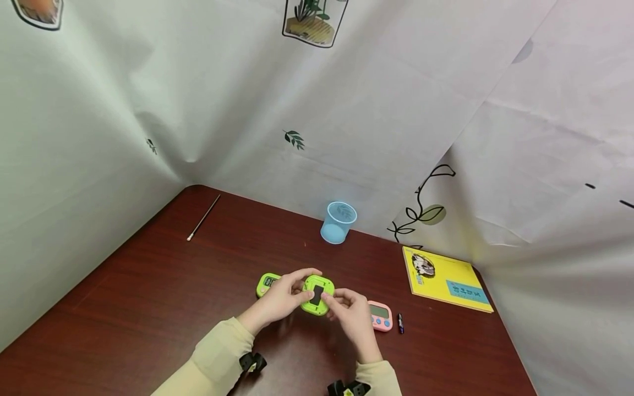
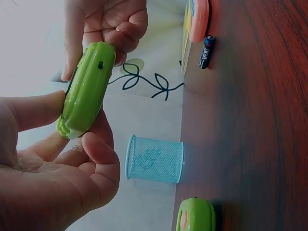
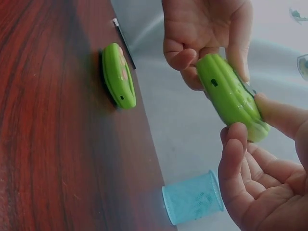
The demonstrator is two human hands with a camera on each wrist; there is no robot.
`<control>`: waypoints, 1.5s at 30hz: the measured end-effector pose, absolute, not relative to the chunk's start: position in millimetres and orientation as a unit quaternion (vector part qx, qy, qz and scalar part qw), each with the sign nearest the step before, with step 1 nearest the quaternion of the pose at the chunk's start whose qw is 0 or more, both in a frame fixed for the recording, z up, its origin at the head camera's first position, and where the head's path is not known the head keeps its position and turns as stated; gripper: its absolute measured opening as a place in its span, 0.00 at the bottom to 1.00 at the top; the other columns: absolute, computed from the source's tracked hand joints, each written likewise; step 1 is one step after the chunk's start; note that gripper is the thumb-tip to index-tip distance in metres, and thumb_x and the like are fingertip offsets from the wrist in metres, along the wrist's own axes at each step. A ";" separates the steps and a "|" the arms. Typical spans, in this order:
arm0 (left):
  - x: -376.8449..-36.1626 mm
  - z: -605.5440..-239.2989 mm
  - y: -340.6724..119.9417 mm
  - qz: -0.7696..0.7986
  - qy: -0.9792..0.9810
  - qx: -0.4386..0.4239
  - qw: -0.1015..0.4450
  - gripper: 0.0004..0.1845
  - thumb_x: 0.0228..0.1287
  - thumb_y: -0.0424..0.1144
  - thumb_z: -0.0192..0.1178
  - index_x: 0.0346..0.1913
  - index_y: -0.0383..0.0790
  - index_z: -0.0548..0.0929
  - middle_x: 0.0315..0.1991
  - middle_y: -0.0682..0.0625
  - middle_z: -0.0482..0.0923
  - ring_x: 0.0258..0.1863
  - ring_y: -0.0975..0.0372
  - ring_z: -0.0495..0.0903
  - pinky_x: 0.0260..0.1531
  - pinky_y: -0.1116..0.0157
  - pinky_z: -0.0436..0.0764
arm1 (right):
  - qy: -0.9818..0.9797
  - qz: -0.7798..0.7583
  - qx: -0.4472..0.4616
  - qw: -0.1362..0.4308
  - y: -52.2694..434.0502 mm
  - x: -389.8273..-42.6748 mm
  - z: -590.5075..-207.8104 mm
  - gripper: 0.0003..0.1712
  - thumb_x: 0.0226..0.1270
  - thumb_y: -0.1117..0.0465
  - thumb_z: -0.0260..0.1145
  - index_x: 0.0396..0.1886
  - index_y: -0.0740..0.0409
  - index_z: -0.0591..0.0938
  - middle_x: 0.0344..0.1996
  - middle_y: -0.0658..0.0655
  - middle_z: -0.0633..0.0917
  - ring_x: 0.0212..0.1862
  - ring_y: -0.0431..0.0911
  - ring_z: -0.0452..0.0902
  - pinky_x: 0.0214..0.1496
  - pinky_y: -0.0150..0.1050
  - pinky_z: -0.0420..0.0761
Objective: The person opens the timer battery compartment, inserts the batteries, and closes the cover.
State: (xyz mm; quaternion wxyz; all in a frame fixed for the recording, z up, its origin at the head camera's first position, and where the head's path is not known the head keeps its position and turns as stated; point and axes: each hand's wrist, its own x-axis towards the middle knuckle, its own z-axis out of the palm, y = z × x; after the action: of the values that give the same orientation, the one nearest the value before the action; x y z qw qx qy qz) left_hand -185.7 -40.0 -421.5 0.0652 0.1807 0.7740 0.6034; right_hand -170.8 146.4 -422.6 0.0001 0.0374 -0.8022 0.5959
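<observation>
Both hands hold a green digital timer (image 1: 318,295) above the table, its back with a dark rectangle turned up toward me. My left hand (image 1: 278,301) pinches its left side, thumb on the back and fingers beneath. From the other side, my right hand (image 1: 353,318) grips it the same way, thumb near the dark rectangle. In the right wrist view the held timer (image 3: 231,96) is seen edge-on, with a small dark slot in its side. A second green timer (image 1: 267,282) lies on the table, partly behind my left hand. Beside my right hand lies a pink timer (image 1: 380,315), partly covered.
A small battery (image 1: 400,323) lies right of the pink timer. A blue mesh cup (image 1: 338,223) stands at the table's back edge. A yellow book (image 1: 448,279) lies at the right, and a thin pencil (image 1: 203,218) at the back left. Patterned white cloth (image 1: 247,110) hangs behind the table.
</observation>
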 end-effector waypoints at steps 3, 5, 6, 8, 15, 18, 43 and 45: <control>-185.9 -422.4 -39.7 0.603 0.774 0.180 0.066 0.21 0.65 0.32 0.58 0.61 0.44 0.75 0.20 0.51 0.67 0.20 0.63 0.65 0.19 0.69 0.67 | -0.798 0.601 0.041 -0.004 147.4 -170.9 -422.3 0.18 0.60 0.59 0.70 0.39 0.72 0.83 0.22 0.58 0.83 0.19 0.40 0.76 0.26 0.35 0.80; -185.9 -422.4 -39.4 0.605 0.772 0.182 0.069 0.21 0.65 0.31 0.58 0.62 0.43 0.74 0.21 0.51 0.69 0.20 0.63 0.66 0.20 0.69 0.68 | -0.796 0.603 0.041 -0.007 148.1 -170.7 -421.7 0.17 0.59 0.60 0.70 0.40 0.72 0.83 0.21 0.57 0.83 0.19 0.40 0.76 0.27 0.34 0.79; -185.8 -422.2 -39.2 0.606 0.771 0.183 0.071 0.21 0.65 0.31 0.58 0.62 0.42 0.74 0.21 0.51 0.70 0.21 0.63 0.66 0.20 0.69 0.68 | -0.795 0.605 0.040 -0.008 148.3 -170.6 -421.3 0.17 0.59 0.60 0.70 0.40 0.73 0.83 0.21 0.57 0.83 0.19 0.40 0.75 0.27 0.34 0.79; -185.7 -421.5 -38.9 0.608 0.768 0.185 0.073 0.21 0.66 0.31 0.57 0.62 0.41 0.74 0.23 0.50 0.73 0.22 0.62 0.68 0.21 0.69 0.69 | -0.793 0.608 0.037 -0.007 148.6 -171.1 -421.3 0.16 0.59 0.62 0.70 0.39 0.73 0.83 0.20 0.57 0.82 0.19 0.40 0.75 0.26 0.33 0.79; -183.8 -414.9 -37.0 0.607 0.770 0.185 0.070 0.21 0.66 0.31 0.57 0.61 0.40 0.74 0.31 0.47 0.79 0.26 0.61 0.72 0.23 0.69 0.71 | -0.774 0.633 0.018 0.004 149.5 -172.6 -422.6 0.14 0.59 0.66 0.69 0.38 0.76 0.83 0.19 0.54 0.82 0.17 0.39 0.74 0.25 0.33 0.78; -183.3 -413.2 -37.2 0.601 0.777 0.179 0.063 0.21 0.65 0.30 0.58 0.61 0.40 0.75 0.25 0.48 0.75 0.23 0.62 0.69 0.21 0.69 0.70 | -0.758 0.652 0.016 -0.016 152.3 -171.6 -422.9 0.16 0.60 0.65 0.68 0.41 0.76 0.82 0.22 0.55 0.84 0.19 0.39 0.75 0.27 0.35 0.80; -184.7 -415.3 -40.2 0.598 0.779 0.172 0.075 0.22 0.65 0.32 0.59 0.62 0.37 0.72 0.34 0.44 0.82 0.28 0.61 0.76 0.25 0.67 0.74 | -0.736 0.675 0.045 0.007 155.2 -167.7 -420.0 0.16 0.58 0.73 0.67 0.47 0.73 0.77 0.26 0.64 0.84 0.20 0.42 0.77 0.23 0.34 0.78; -184.6 -415.6 -39.9 0.595 0.781 0.174 0.077 0.22 0.65 0.32 0.59 0.62 0.37 0.72 0.34 0.44 0.82 0.28 0.61 0.76 0.25 0.67 0.74 | -0.734 0.677 0.047 0.002 156.4 -167.2 -420.2 0.16 0.59 0.73 0.66 0.47 0.73 0.77 0.26 0.63 0.84 0.20 0.41 0.77 0.23 0.34 0.78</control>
State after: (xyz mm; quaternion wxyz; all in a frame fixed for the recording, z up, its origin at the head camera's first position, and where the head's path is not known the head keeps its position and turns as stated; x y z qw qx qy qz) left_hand -184.6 -39.9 -415.6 0.0771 0.1741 0.7806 0.5954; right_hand -167.2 156.4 -420.2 0.0024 0.0467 -0.7342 0.6773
